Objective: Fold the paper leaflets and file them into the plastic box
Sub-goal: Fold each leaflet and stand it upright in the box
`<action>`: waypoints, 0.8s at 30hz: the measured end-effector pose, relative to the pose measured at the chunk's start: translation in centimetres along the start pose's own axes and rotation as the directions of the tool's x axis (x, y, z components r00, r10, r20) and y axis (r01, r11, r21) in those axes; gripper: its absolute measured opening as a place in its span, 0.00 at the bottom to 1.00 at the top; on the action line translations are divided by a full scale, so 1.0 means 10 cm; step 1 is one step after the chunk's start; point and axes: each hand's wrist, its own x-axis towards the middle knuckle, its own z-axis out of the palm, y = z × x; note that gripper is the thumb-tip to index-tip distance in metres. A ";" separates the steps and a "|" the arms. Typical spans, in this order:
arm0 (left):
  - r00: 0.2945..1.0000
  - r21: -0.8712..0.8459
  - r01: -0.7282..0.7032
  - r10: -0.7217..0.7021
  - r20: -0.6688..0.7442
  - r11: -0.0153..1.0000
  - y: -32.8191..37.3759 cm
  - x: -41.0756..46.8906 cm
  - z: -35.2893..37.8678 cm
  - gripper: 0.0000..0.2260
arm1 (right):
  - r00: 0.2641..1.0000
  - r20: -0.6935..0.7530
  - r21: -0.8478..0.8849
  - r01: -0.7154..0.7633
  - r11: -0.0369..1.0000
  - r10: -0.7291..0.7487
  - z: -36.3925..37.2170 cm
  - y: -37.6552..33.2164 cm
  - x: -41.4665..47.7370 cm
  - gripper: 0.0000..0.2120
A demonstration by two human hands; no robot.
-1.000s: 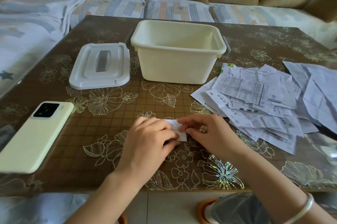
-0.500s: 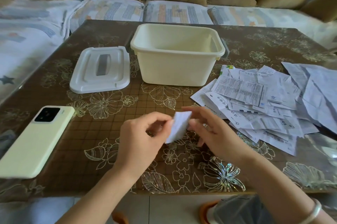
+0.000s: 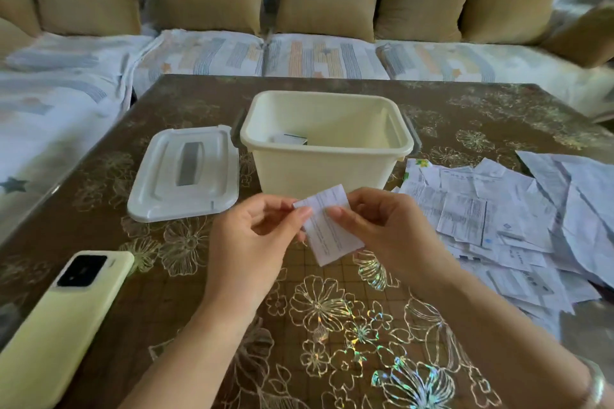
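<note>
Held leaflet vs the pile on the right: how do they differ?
The held leaflet is folded into a small rectangle; the pile is larger sheets, mostly opened out and overlapping.
The held leaflet is up off the table, pinched by the left hand and right hand; the pile rests on the table, untouched.
Both are white paper with fine print.

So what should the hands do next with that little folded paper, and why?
Probably carry the folded leaflet forward and drop it into the plastic box. The left hand and right hand pinch it just before the open box, and the lid lies aside.
</note>
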 end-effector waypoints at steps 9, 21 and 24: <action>0.984 0.000 -0.160 0.160 -0.073 0.987 0.34 0.99 -0.05 0.04 | 0.972 -0.083 -0.326 0.180 0.928 -0.218 -0.38 -0.60 1.09 0.03; 0.963 0.260 -0.154 0.203 -0.177 0.953 0.00 1.69 -0.10 0.08 | 0.913 0.405 -0.828 0.345 0.442 0.047 0.02 -0.17 2.15 0.09; 0.968 0.269 -0.156 0.202 -0.149 0.950 -0.06 1.69 -0.06 0.09 | 0.931 0.365 -0.864 0.331 0.380 0.019 0.15 -0.11 2.27 0.08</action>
